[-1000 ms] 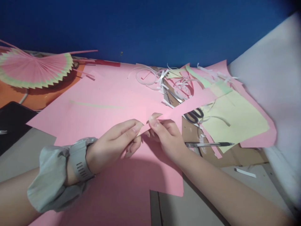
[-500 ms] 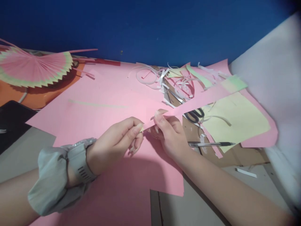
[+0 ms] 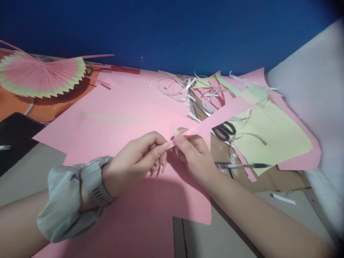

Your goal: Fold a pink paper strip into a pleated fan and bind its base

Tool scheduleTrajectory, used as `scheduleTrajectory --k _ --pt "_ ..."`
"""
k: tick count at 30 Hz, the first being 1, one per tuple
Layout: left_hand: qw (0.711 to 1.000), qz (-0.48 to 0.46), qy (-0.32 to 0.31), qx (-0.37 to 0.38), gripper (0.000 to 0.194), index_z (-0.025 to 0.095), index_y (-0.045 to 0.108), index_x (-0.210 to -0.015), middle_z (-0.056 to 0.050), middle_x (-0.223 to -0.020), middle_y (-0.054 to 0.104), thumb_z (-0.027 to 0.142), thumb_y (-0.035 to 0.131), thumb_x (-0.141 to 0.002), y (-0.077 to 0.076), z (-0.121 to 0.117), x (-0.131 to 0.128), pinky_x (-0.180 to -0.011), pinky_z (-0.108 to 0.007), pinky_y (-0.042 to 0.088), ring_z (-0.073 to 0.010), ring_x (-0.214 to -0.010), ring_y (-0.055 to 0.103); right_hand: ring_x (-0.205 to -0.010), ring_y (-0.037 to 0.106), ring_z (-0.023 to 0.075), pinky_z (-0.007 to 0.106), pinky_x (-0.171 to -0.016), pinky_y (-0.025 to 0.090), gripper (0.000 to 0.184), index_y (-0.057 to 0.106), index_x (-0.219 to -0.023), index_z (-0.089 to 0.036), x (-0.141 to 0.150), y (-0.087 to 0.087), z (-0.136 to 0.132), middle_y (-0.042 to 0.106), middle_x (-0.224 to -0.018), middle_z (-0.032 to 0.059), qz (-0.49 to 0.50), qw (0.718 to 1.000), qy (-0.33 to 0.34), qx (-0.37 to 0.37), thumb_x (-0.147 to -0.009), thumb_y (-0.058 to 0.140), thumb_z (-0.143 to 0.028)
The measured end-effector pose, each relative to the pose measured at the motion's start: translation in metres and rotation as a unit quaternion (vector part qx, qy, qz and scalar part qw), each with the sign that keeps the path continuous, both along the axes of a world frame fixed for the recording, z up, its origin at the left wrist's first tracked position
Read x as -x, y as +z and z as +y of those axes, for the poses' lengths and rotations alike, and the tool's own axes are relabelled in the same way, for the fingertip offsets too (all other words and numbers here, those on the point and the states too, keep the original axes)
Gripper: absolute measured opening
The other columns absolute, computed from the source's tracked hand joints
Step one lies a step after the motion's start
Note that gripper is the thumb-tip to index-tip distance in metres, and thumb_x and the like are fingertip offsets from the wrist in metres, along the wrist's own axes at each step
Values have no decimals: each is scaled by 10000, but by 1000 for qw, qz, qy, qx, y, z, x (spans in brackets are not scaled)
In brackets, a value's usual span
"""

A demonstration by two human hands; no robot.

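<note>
A pink paper strip (image 3: 220, 114) with a pale green far end stretches from my fingers toward the upper right. My left hand (image 3: 142, 154) pinches its near end between thumb and forefinger. Close beside it, my right hand (image 3: 193, 154) grips the same strip, thumb on top; the fingers beneath are partly hidden. Both hands are over large sheets of pink paper (image 3: 126, 96), one marked with a thin green line. A grey watch and a grey scrunchie circle my left wrist.
Black-handled scissors (image 3: 225, 130) lie right of my hands, among curled paper scraps (image 3: 212, 98). A pen (image 3: 242, 165) rests near a pale yellow sheet (image 3: 276, 139). At the far left is a pleated pink, green and yellow paper fan (image 3: 43, 73). A blue wall (image 3: 172, 32) stands behind.
My left hand has slid right along the strip, closer to my right hand. The strip's far green end has shifted left. The whole view has moved slightly.
</note>
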State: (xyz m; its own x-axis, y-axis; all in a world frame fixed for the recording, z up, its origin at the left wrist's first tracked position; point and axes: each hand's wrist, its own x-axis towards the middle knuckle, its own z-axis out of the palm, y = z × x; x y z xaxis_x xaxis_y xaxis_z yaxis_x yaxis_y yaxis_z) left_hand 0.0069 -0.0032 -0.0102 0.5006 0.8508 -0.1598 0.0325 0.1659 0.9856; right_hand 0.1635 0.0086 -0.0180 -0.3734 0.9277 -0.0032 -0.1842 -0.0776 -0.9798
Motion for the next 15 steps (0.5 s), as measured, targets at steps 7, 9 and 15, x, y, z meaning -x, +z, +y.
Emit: scheduleTrajectory --k 7,9,15 --pt "1000 24 3 -6 237 185 446 -750 43 -586 537 357 412 -910 3 -1 -2 -518 -218 409 -83 -512 490 -446 245 63 222 -434 223 342 408 -609 -192 -1 -1 1 304 -526 -68 -16 1000 -7 10 -889 469 -379" --pt "1000 22 -11 1 236 183 445 -753 37 -593 542 356 408 -909 3 -1 -1 -538 -226 415 -91 -534 500 -464 265 73 223 -437 230 322 424 -627 -197 -3 -2 0 317 -544 -59 -47 999 8 -7 -881 478 -387" --pt "998 5 -59 17 229 196 432 -840 47 -542 570 388 344 -927 -1 -1 1 -524 -227 408 -100 -498 507 -526 359 102 230 -471 302 259 472 -705 -210 -5 -5 -2 378 -588 -31 -59 996 58 -12 -890 454 -390"
